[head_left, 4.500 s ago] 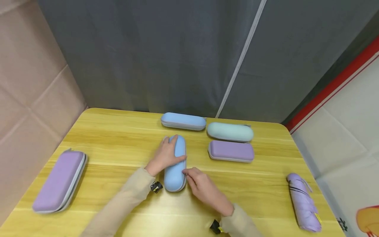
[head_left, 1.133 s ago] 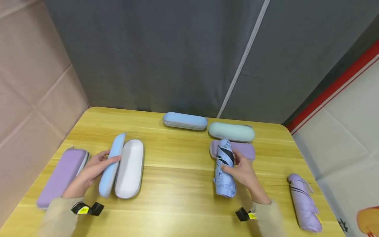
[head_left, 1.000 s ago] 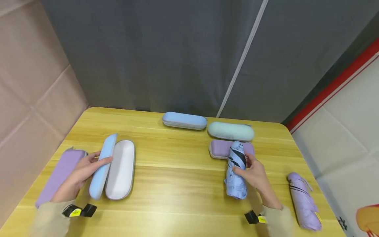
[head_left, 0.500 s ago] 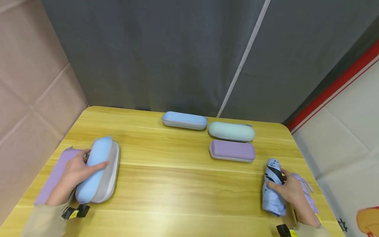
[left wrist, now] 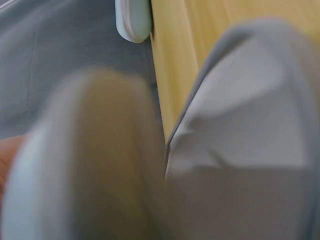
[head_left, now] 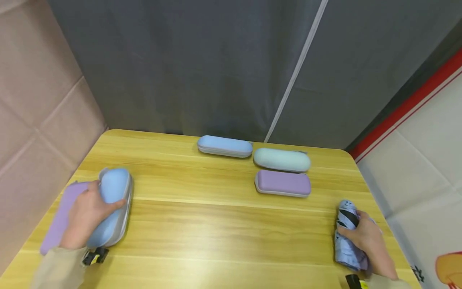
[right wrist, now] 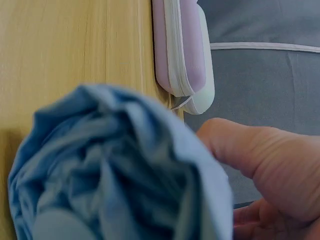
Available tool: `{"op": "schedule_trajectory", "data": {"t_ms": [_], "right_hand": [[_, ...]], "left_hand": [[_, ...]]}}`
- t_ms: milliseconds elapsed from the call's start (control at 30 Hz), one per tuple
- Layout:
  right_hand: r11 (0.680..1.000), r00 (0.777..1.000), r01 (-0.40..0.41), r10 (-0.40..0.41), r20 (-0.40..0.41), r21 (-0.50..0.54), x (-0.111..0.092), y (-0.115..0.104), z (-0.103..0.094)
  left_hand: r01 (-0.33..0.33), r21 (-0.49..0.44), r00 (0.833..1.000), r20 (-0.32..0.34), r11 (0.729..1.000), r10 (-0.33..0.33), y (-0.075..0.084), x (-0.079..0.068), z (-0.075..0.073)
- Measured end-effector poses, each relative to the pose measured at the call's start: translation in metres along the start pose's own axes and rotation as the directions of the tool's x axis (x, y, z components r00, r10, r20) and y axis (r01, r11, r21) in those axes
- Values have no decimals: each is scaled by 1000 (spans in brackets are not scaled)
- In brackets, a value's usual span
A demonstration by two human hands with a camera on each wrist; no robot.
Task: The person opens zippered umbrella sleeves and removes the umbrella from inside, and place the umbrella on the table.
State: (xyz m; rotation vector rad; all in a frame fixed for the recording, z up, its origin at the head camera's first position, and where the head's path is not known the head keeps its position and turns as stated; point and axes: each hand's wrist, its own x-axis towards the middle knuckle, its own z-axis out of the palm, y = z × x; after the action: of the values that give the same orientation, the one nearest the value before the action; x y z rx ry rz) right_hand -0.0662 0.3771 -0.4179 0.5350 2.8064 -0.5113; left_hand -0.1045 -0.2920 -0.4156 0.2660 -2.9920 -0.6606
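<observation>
At the table's left, my left hand (head_left: 84,212) grips the lid of a light blue zip case (head_left: 114,186), thumb across its top. In the left wrist view the pale inside of that case (left wrist: 255,110) shows, with the lid partly raised over it. A purple case (head_left: 66,214) lies against its left side, partly under my hand. Over on the right, my right hand (head_left: 368,239) holds a folded blue umbrella (head_left: 344,245) with dark markings, thumb on one side and fingers on the other. The lilac umbrella there is mostly hidden behind my hand and the blue one.
Toward the back of the wooden table (head_left: 202,224) lie three shut cases: a blue one (head_left: 224,146), a mint one (head_left: 281,159) and a purple one (head_left: 283,183). Behind the table edge hangs a dark grey curtain (head_left: 180,68).
The blue case, first shut at the middle, was opened, moved left beside the purple case, and its lid lowered. My right hand has carried the blue umbrella right, to the lilac one.
</observation>
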Motion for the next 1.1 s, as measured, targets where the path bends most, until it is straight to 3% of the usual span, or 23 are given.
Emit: {"op": "schedule_trajectory", "data": {"t_ms": [267,600,733,833,933,1000,1100], "right_hand": [[997,1000,22,-23,-12,-79,1,-2,0],[994,999,-11,15,44,-105,3,-9,-4],[988,999,23,-16,48,-151,1,-15,-3],[982,997,79,-77,17,-173,0,-19,-2],[974,984,164,-174,-46,-156,-1,-23,2],[965,968,228,-239,-78,-129,-1,-28,4],[939,930,326,-339,-143,-109,0,-37,7]], "left_hand": [[81,39,997,2,996,-81,0,-2,5],[96,41,995,-41,995,-94,1,-5,8],[109,26,993,-40,994,-108,2,-7,4],[88,24,991,-103,996,-85,8,-10,4],[30,28,972,-233,999,-23,20,-11,8],[-52,22,940,-336,998,57,32,-10,11],[-195,-48,906,-392,980,161,53,-8,17]]}}
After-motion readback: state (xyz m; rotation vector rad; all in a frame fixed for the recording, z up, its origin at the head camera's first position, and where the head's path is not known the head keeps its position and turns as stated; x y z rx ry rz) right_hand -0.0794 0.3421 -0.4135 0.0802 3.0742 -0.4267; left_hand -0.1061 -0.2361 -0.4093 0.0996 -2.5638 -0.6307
